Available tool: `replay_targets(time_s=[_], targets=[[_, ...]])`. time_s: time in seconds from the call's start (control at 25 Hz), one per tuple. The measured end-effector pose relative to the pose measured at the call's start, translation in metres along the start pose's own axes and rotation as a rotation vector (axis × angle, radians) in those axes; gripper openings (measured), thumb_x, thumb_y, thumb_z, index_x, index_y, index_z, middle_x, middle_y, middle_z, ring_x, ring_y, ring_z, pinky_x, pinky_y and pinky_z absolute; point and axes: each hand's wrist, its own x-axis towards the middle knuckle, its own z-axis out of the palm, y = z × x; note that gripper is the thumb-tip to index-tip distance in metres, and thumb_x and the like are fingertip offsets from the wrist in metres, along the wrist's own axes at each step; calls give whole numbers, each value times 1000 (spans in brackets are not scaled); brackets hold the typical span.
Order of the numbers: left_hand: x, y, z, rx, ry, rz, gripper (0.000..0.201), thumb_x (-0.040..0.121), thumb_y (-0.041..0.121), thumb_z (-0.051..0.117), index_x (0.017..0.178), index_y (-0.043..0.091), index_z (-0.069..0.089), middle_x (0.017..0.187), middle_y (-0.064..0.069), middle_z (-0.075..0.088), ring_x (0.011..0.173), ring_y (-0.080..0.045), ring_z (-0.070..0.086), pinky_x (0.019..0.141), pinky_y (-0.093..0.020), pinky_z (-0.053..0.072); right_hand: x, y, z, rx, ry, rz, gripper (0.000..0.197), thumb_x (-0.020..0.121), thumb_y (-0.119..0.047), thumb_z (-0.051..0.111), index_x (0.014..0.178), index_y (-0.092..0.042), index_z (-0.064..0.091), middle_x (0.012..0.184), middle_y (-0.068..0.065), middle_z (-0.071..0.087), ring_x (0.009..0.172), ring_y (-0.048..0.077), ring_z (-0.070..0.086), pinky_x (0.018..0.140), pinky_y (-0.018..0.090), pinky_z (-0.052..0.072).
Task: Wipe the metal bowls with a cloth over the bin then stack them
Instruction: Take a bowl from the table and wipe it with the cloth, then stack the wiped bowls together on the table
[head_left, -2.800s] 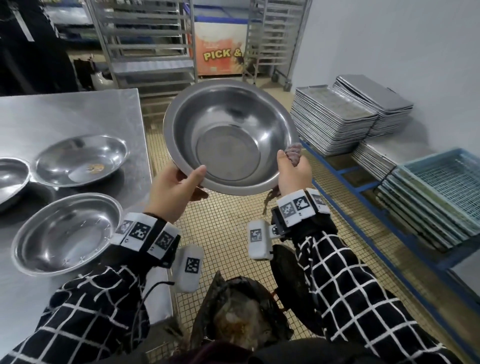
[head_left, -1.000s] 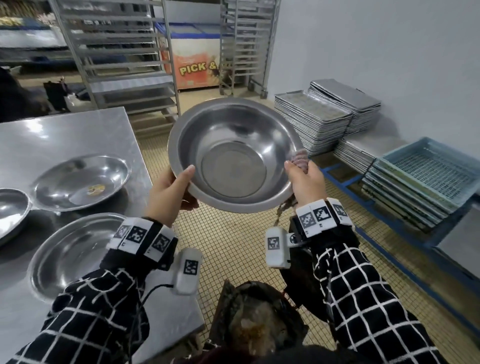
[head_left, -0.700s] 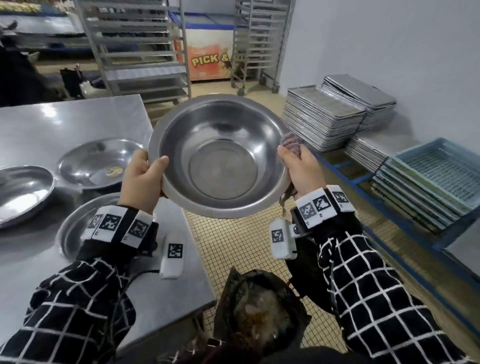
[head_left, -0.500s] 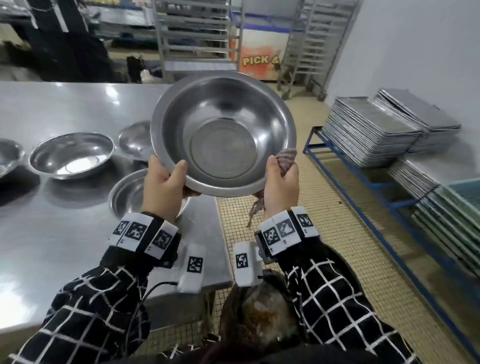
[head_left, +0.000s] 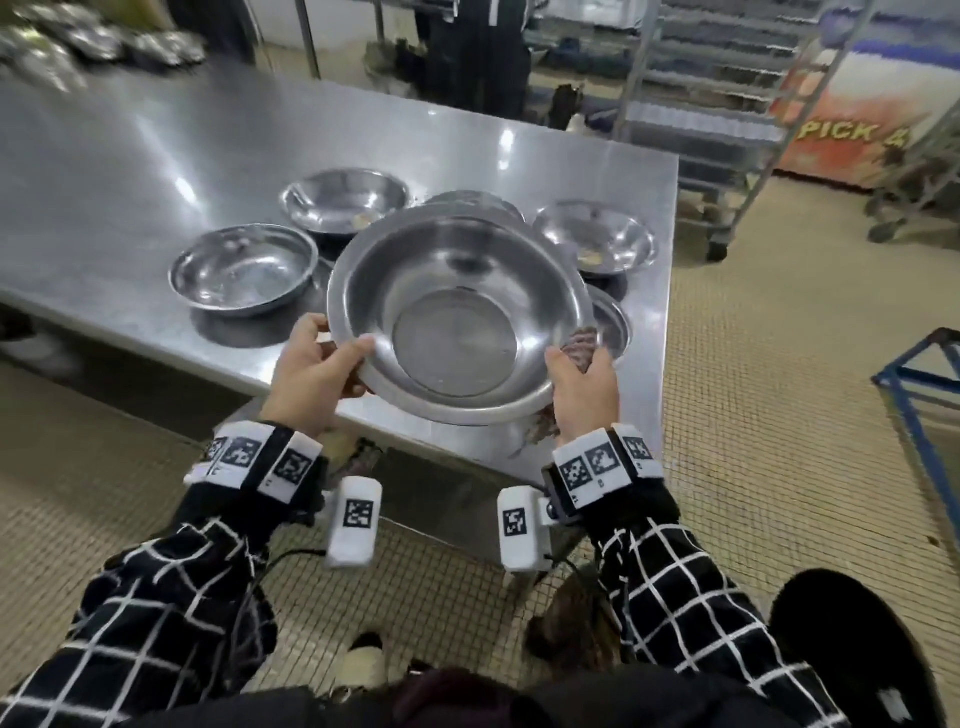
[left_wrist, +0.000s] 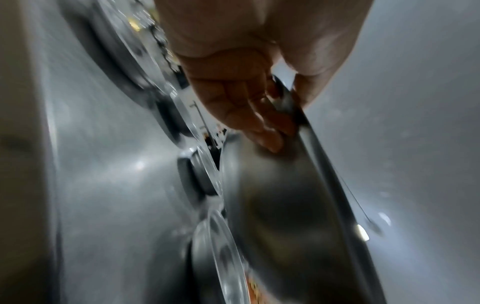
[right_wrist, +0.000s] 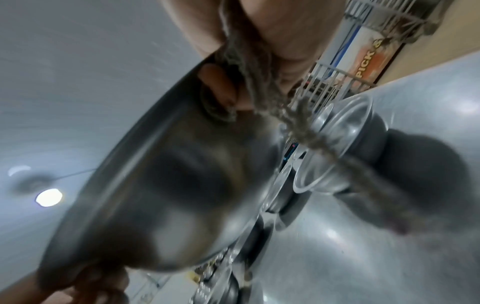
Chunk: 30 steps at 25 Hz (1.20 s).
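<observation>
I hold a large metal bowl (head_left: 457, 322) level above the near corner of the steel table (head_left: 156, 156). My left hand (head_left: 337, 364) grips its left rim, thumb inside and fingers (left_wrist: 259, 115) under the wall. My right hand (head_left: 571, 374) grips the right rim with a brownish cloth (head_left: 584, 345) bunched against it; a strand of the cloth (right_wrist: 306, 135) hangs below. Other metal bowls stand on the table: one at the left (head_left: 244, 270), one behind it (head_left: 345, 200), one at the right (head_left: 595, 236). Two more are partly hidden behind the held bowl.
The bin with its dark bag (head_left: 576, 618) is on the floor by my right sleeve, mostly hidden. Wire racks (head_left: 701, 78) stand beyond the table's right end, and a blue frame (head_left: 914, 374) is at the right edge. A person (head_left: 478, 47) stands across the table.
I have turned left and carried the bowl from over the tiled floor by the bin to above the table corner. It is now lower and flatter. Both hands keep the same grip.
</observation>
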Motion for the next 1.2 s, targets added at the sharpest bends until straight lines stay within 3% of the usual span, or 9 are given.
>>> replay_targets(time_s=[0.16, 0.24, 0.4, 0.56, 0.72, 0.84, 0.96, 1.08, 1.2], targets=[[52, -30, -76, 81, -41, -66, 26, 85, 15, 68, 106, 15, 51, 82, -13, 63, 73, -28, 58, 72, -44, 51, -3, 13, 56, -93, -128, 29, 17, 89, -24, 59, 99, -12, 53, 84, -1, 56, 73, 13, 53, 68, 21, 39], [71, -45, -88, 115, -96, -92, 28, 86, 17, 67, 108, 16, 50, 86, -16, 66, 75, -30, 62, 72, -46, 51, 0, 22, 77, -106, -128, 38, 15, 90, -21, 59, 100, -12, 54, 82, -3, 56, 70, 9, 52, 55, 15, 37], [104, -68, -102, 207, -204, -108, 33, 92, 14, 61, 120, 9, 46, 79, -8, 67, 60, -20, 63, 56, -33, 49, 9, 37, 116, -129, -57, 78, 21, 91, -22, 58, 107, -8, 57, 96, 4, 60, 81, 16, 54, 71, 22, 36], [132, -79, -106, 281, -289, -58, 33, 94, 15, 57, 124, 14, 46, 82, -4, 67, 58, -13, 62, 54, -24, 46, 21, 44, 138, -161, -16, 96, 23, 93, -23, 55, 108, -6, 58, 93, 2, 57, 82, 15, 51, 72, 18, 33], [149, -85, -109, 349, -310, -11, 32, 95, 19, 54, 125, 16, 45, 84, -4, 66, 58, -16, 63, 54, -25, 46, 30, 45, 148, -101, 104, 84, 30, 95, -35, 51, 110, -9, 55, 98, 3, 59, 90, 20, 55, 80, 26, 37], [153, -97, -113, 384, -293, 13, 38, 94, 24, 57, 128, 15, 45, 81, -3, 65, 55, -17, 60, 57, -28, 46, 30, 47, 138, -123, 252, 120, 28, 95, -33, 50, 113, -12, 41, 100, 7, 55, 84, 21, 50, 77, 26, 33], [152, -101, -116, 441, -260, 50, 53, 91, 33, 60, 138, 19, 39, 90, 3, 60, 70, -18, 60, 72, -36, 51, 29, 57, 129, -165, 206, 149, 29, 97, -26, 49, 120, -11, 41, 111, 10, 56, 88, 21, 52, 79, 26, 35], [151, -99, -116, 543, -261, 87, 59, 93, 37, 56, 143, 18, 33, 96, 2, 58, 82, -16, 57, 76, -31, 43, 28, 61, 136, -140, 69, 99, 37, 98, -37, 42, 130, -21, 51, 130, -2, 55, 118, 16, 50, 104, 33, 35], [151, -98, -114, 567, -276, 126, 60, 94, 37, 53, 145, 15, 31, 127, -6, 57, 104, -21, 57, 89, -33, 44, 21, 58, 154, -270, 31, -38, 44, 97, -33, 44, 140, -26, 42, 130, -2, 50, 121, 18, 48, 106, 36, 35]])
